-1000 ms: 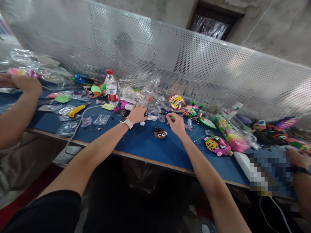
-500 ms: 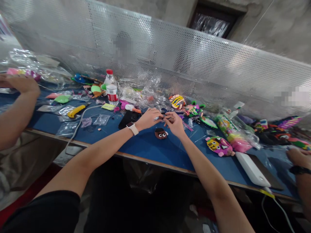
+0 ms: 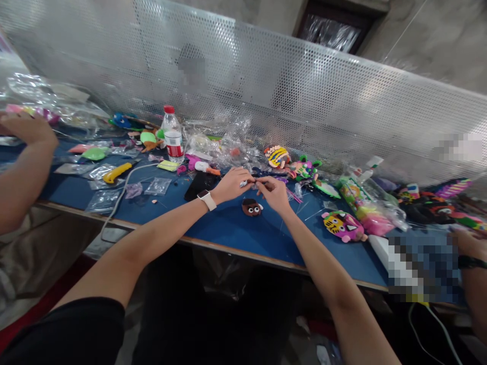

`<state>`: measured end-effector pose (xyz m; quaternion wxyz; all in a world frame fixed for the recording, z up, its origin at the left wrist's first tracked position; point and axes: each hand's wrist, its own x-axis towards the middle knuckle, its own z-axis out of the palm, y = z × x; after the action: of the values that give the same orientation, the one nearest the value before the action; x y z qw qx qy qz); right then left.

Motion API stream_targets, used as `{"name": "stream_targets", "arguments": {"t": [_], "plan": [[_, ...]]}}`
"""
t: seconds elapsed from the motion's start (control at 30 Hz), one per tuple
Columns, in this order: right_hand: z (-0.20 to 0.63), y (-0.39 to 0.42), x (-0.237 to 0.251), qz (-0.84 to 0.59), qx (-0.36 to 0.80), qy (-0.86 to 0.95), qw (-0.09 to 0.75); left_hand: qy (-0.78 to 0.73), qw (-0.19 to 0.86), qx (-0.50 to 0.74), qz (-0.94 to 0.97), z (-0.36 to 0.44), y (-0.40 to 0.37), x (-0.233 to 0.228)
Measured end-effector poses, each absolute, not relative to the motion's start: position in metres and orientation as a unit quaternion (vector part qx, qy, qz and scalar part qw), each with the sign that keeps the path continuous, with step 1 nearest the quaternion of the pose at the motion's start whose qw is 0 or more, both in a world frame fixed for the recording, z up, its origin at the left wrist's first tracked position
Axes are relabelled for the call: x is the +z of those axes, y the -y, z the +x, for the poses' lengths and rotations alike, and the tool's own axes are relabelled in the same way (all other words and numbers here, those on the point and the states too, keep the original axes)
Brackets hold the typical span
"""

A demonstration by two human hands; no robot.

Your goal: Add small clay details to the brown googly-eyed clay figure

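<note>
Small and pale, a bit of craft material [image 3: 248,183] sits pinched between the fingertips of both hands, held just above the blue tabletop [image 3: 236,228]; it is too small to tell exactly what it is. Left hand [image 3: 230,185], with a light-coloured watch [image 3: 207,199] on the wrist, closes thumb and forefinger on one end, and right hand [image 3: 274,194] closes its fingertips on the other, so both grips are nearly shut around the same little piece. Directly below the hands lies a brown clay face [image 3: 251,207] with two white eyes, flat on the table and untouched; it looks partly made, with eyes on and the pinched bit not yet added, so the work appears to be in its middle. A black phone [image 3: 198,184] lies just beside the left wrist. Farther back stand a water bottle [image 3: 172,138] with a red cap, crumpled clear plastic bags [image 3: 224,144], and finished colourful figures, among them a pink tiger face [image 3: 342,226]. Other people's arms show at the far left [image 3: 23,167] and far right [image 3: 472,258] edges.
</note>
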<state>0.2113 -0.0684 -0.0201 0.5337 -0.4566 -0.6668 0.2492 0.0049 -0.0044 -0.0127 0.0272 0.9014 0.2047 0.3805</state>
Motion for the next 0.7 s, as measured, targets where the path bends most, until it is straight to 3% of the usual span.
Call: {"name": "stream_targets", "arguments": {"t": [0.37, 0.7], "plan": [[0.208, 0.065, -0.022, -0.417, 0.373, 0.621, 0.549, -0.157, 0.030, 0.415, 0.896, 0.005, 0.000, -0.017], [0.219, 0.053, -0.025, -0.423, 0.328, 0.621, 0.572, -0.177, 0.046, 0.417, 0.890, 0.005, 0.005, -0.012]]}}
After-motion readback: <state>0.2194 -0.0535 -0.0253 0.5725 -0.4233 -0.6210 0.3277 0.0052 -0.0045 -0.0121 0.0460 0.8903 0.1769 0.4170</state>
